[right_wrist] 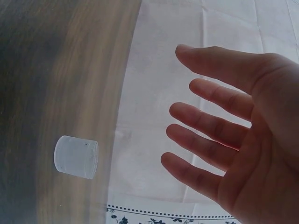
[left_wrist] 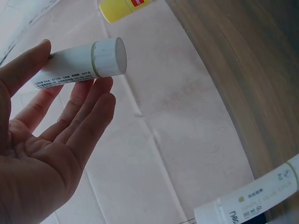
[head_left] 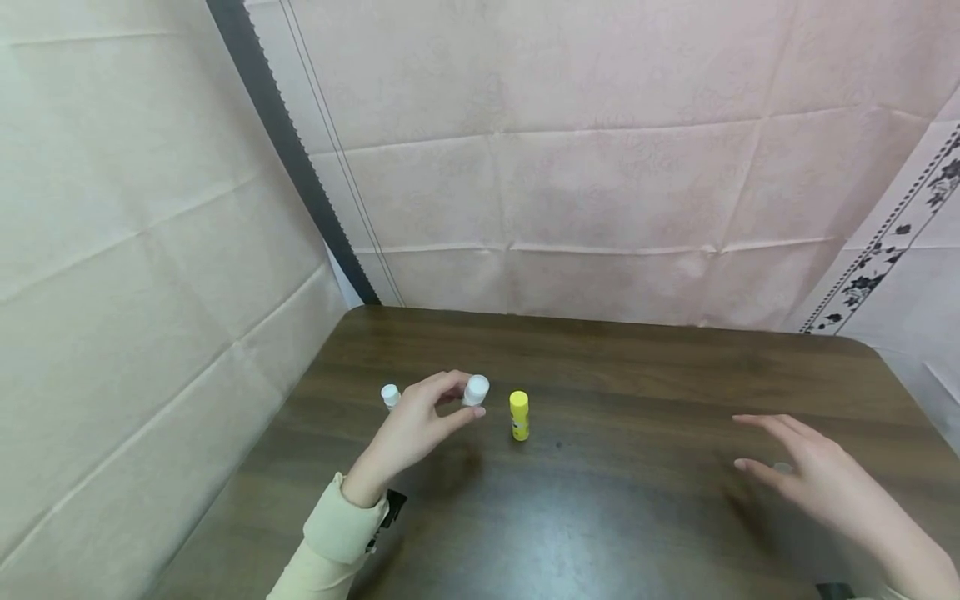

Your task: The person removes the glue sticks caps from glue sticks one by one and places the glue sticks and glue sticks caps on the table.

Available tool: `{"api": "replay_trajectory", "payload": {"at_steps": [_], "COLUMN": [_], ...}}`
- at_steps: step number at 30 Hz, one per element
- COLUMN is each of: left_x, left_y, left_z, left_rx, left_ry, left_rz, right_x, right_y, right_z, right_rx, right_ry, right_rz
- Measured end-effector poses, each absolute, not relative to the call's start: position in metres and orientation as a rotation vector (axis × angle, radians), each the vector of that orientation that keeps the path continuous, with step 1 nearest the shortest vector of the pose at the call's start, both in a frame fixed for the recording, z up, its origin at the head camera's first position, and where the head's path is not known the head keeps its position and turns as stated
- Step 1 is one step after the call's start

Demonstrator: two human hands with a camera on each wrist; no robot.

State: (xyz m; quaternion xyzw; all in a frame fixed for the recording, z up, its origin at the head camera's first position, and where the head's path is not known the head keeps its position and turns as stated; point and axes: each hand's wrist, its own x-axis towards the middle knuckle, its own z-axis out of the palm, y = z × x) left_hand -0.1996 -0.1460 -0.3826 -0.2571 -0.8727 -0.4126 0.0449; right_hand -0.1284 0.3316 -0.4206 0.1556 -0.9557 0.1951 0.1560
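My left hand [head_left: 420, 427] pinches a white glue stick [head_left: 476, 390] between thumb and fingertips. In the left wrist view this glue stick [left_wrist: 79, 63] lies across the fingers, with small dark print along its side. A second white glue stick [head_left: 390, 395], partly hidden behind the left hand in the head view, shows its lettering in the left wrist view. To the right of the left hand stands a yellow glue stick [head_left: 519, 416]. My right hand [head_left: 832, 475] hovers with fingers spread and holds nothing. Near it stands a small translucent cylinder [right_wrist: 76, 157], like a cap, mostly covered in the head view.
The dark wooden table [head_left: 600, 500] has rounded far corners. Pale creased cloth [head_left: 600, 192] hangs behind it, and more cloth [head_left: 135, 275] covers the left side. A floral border [head_left: 862, 283] runs down the cloth at the right.
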Motion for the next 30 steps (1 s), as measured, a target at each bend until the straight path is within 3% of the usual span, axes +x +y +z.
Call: {"api": "replay_trajectory", "payload": {"at_steps": [30], "left_x": [-0.173], "left_y": [-0.082], "left_z": [-0.369], "left_rx": [-1.056], "left_ry": [-2.733], "left_rz": [-0.65], "right_x": [-0.138], "right_y": [0.311], "right_z": [-0.407], "right_rx": [0.513], "right_ry": [-2.721], "right_rz": [0.559]}}
